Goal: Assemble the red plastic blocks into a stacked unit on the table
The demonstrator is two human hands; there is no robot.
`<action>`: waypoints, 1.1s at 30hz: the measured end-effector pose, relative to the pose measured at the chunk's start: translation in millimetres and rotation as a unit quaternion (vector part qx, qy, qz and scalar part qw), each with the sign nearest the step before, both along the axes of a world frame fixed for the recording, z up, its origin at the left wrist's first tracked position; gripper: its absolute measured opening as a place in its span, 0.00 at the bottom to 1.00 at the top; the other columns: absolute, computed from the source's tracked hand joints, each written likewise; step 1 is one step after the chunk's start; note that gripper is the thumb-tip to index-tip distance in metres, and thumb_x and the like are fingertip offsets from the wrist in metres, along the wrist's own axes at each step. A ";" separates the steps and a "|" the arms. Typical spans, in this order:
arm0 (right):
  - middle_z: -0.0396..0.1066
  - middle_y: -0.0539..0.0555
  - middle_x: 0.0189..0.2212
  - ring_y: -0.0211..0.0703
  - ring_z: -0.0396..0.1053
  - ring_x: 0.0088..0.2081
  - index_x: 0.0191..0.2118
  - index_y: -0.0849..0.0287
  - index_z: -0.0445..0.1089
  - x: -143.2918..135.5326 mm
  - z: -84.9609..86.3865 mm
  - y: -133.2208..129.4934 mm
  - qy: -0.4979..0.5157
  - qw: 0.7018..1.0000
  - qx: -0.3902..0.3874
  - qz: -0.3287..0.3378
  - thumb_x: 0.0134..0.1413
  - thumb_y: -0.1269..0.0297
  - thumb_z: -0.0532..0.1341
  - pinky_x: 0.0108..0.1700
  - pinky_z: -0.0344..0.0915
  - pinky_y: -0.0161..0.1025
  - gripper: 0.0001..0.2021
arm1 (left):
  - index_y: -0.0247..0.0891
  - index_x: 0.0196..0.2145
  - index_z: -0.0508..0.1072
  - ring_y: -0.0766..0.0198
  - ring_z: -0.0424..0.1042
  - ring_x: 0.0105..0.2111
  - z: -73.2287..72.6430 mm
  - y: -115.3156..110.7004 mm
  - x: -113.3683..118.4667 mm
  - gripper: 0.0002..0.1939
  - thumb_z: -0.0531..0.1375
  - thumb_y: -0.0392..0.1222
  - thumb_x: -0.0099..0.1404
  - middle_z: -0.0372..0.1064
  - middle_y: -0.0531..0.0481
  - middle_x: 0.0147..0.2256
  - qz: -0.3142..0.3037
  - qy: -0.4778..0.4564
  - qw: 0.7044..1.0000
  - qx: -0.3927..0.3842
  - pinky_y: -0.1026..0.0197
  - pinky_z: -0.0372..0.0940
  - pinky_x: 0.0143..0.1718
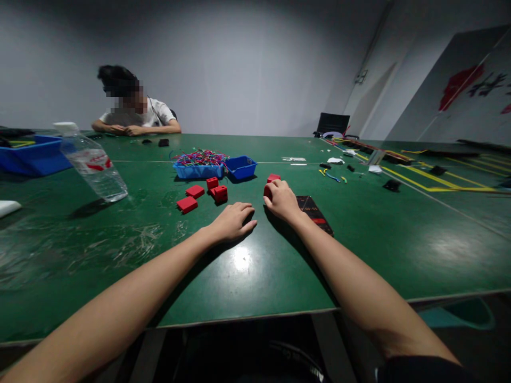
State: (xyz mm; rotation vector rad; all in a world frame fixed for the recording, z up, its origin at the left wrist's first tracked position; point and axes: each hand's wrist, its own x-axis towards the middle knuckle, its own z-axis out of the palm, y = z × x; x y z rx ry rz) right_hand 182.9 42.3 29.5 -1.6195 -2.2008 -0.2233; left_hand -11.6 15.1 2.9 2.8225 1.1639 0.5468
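Note:
My left hand [232,221] rests on the green table [239,287] with its fingers loosely stretched and the thumb apart; nothing is in it. My right hand [281,200] is curled round a small red block [273,177], which shows above and between the fingers; the rest of it is hidden. Beyond my left hand lie several more red blocks [187,204], some flat and some standing close together. A phone [313,213] showing a timer lies partly behind my right forearm.
A blue tray [199,171] full of thin coloured wires stands beside another blue tray [241,167]. At left are a tilted water bottle [93,165] and a blue bin [35,157]. Wire pieces [333,176] and scraps lie at right. Another person [138,114] sits across the table.

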 end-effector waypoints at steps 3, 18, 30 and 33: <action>0.64 0.65 0.51 0.56 0.59 0.52 0.52 0.63 0.64 -1.2 -1.2 -1.0 -0.007 1.000 -0.007 -0.027 0.57 0.62 0.55 0.51 0.61 0.50 0.18 | 0.33 0.50 0.69 0.48 0.66 0.53 1.0 -0.7 0.4 0.22 0.52 0.50 0.66 0.67 0.35 0.53 0.001 0.009 1.000 0.000 0.48 0.62 0.53; 0.52 0.73 0.63 0.57 0.51 0.64 0.62 0.66 0.55 -8.4 -18.5 -2.3 -0.092 0.980 -0.155 0.085 0.60 0.69 0.48 0.60 0.54 0.52 0.25 | 0.35 0.56 0.63 0.50 0.71 0.48 -1.4 -2.3 2.8 0.25 0.55 0.47 0.63 0.70 0.37 0.50 0.044 -0.085 0.995 -0.027 0.50 0.65 0.50; 0.52 0.72 0.63 0.56 0.53 0.64 0.64 0.67 0.54 -13.6 -18.6 -8.9 -0.097 0.979 -0.156 0.088 0.60 0.72 0.47 0.61 0.53 0.50 0.26 | 0.27 0.62 0.48 0.39 0.43 0.65 3.5 9.6 -12.2 0.41 0.58 0.48 0.57 0.45 0.28 0.64 0.286 -0.131 0.942 0.115 0.39 0.42 0.63; 0.52 0.72 0.63 0.57 0.53 0.64 0.64 0.67 0.54 -12.9 -18.9 -8.5 -0.095 0.979 -0.155 0.089 0.59 0.71 0.47 0.61 0.53 0.51 0.26 | 0.27 0.62 0.47 0.37 0.49 0.63 -4.2 18.3 -19.9 0.41 0.58 0.48 0.57 0.48 0.25 0.63 0.300 -0.099 0.946 0.067 0.39 0.48 0.60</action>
